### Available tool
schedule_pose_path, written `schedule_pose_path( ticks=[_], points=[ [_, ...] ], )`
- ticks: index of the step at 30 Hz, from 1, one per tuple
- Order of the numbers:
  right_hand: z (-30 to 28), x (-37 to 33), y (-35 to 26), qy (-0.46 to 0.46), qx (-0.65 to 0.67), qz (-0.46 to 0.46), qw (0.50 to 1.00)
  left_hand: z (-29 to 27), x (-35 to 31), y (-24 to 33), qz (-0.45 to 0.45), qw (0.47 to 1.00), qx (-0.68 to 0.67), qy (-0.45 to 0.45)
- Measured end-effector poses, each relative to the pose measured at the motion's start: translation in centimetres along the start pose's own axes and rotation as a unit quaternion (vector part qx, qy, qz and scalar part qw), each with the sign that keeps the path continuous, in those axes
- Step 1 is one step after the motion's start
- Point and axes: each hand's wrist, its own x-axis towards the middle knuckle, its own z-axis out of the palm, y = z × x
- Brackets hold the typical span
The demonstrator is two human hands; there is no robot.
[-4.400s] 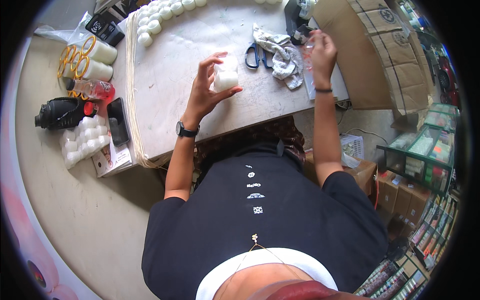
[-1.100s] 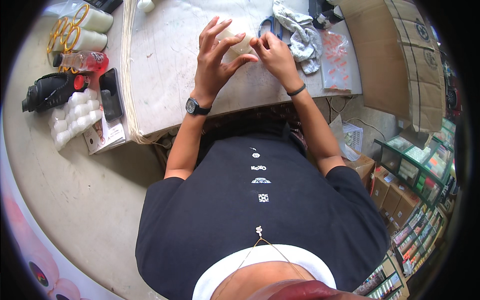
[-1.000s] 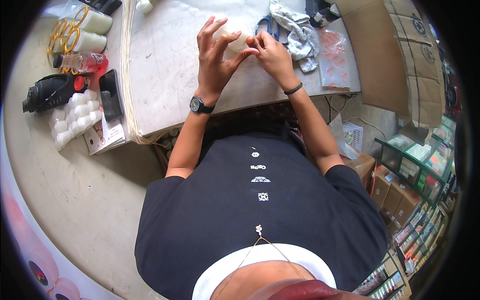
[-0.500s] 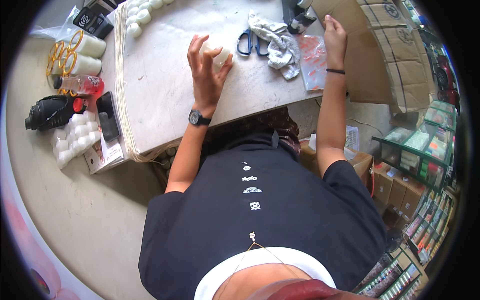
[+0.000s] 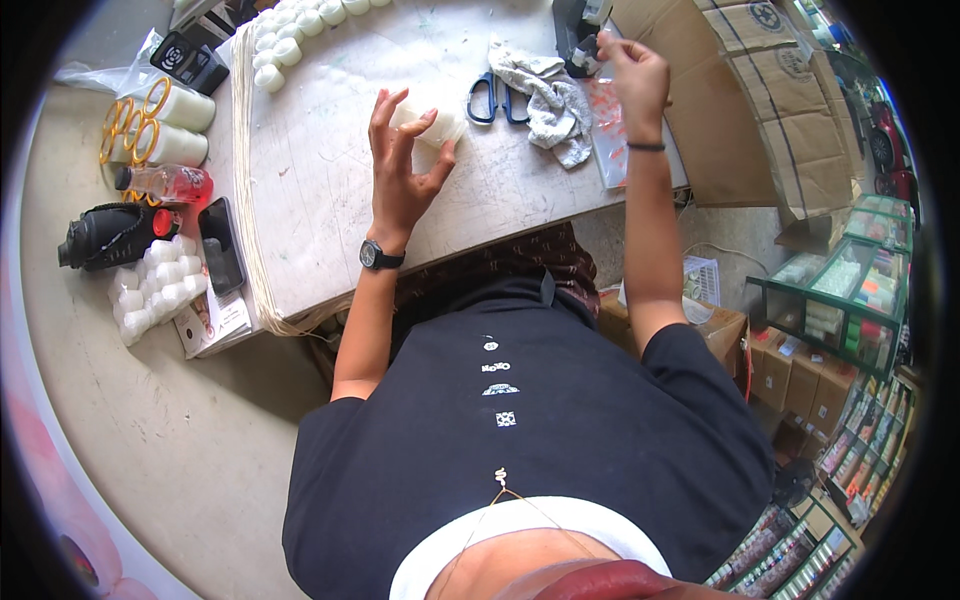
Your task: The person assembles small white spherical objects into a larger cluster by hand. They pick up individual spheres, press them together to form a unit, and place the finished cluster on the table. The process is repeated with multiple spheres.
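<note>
My left hand (image 5: 405, 175), with a black watch on its wrist, curls its fingers and thumb around a whitish, translucent rounded piece (image 5: 428, 122) over the table; its exact kind is unclear. Beside the black tape dispenser (image 5: 577, 38), my right hand (image 5: 642, 85) is closed in a pinch. Whatever lies between those fingertips is too small to make out. A pair of blue-handled scissors (image 5: 482, 100) and a crumpled grey-white cloth (image 5: 550, 105) lie between my hands. Under my right wrist is a clear plastic packet with red print (image 5: 608, 130).
Small white round pieces (image 5: 287, 50) line the table's (image 5: 330, 200) far left. Its left side holds a bundle of pale cords (image 5: 243, 150), a phone (image 5: 221, 245), a red-drink bottle (image 5: 165, 184), a black flask (image 5: 105, 237) and white rolls (image 5: 180, 135). Cardboard (image 5: 705, 110) stands at right.
My right hand has moved left, from in front of the cardboard to beside the tape dispenser. My left hand, with the whitish piece, has shifted slightly left and nearer to me.
</note>
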Motion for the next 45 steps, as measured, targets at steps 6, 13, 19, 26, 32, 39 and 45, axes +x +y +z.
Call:
schedule_pose_path(
  ticks=[6,13,19,26,32,39,45],
  points=[
    [0.3,-2.0,4.1,0.053,-0.252,-0.021,0.966,-0.3,0.0,0.1,-0.005,1.0,-0.02,-0.002],
    [-0.4,-6.2,-3.7,-0.16,-0.033,-0.027,0.986,-1.2,-0.2,-0.1,-0.07,0.993,-0.093,-0.024],
    [3.8,-11.0,-7.0,-0.381,0.157,-0.137,0.901,-1.5,0.4,0.3,-0.086,0.989,-0.119,-0.026],
    [5.6,-11.0,-6.6,-0.374,0.026,-0.152,0.914,-0.9,0.4,0.6,-0.106,0.988,-0.113,0.003],
    [5.6,-10.6,-6.3,-0.371,-0.009,-0.183,0.91,-0.3,0.9,0.5,-0.109,0.992,-0.058,0.023],
    [5.8,-10.9,-5.5,-0.421,0.085,-0.062,0.901,0.2,1.0,-0.1,-0.105,0.99,-0.092,0.036],
    [7.2,-10.8,-3.4,-0.415,0.09,-0.024,0.905,-0.4,1.8,1.1,-0.211,0.966,-0.152,0.001]
  ],
)
